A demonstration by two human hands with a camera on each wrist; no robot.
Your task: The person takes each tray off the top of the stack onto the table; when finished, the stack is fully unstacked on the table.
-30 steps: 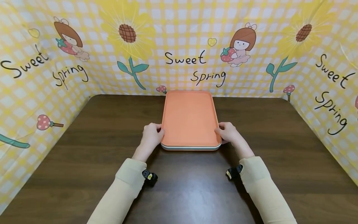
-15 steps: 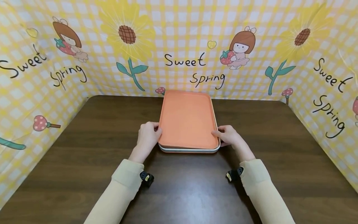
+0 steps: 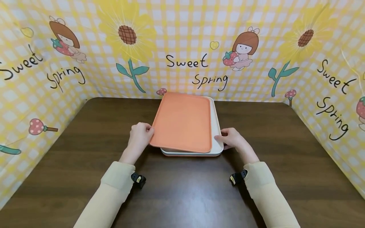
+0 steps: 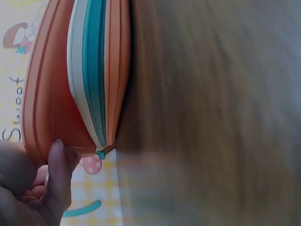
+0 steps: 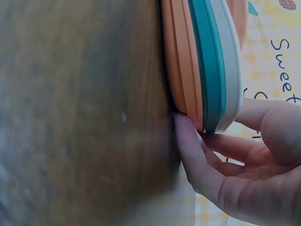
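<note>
The top orange tray [image 3: 182, 123] lies skewed to the left, tilted up off the stack at its left side. My left hand [image 3: 139, 134] pinches its left edge near the front corner. Beneath it shows a white tray [image 3: 215, 126], bared along the right side. The right wrist view shows a teal tray [image 5: 209, 61] under the white one and orange rims [image 5: 181, 70] at the bottom. My right hand [image 3: 234, 137] holds the stack by its right side near the front, thumb on the white rim and fingers against the lower edges.
The stack stands on a dark brown wooden table [image 3: 182, 190], towards its back edge. A yellow checked cloth [image 3: 182, 41] printed with flowers and lettering hangs behind and along both sides. A small black camera sits on each sleeve cuff.
The top orange tray has shifted left and turned, lifting from the stack with my left hand, which moved left. More of the white tray shows. My right hand has stayed at the stack.
</note>
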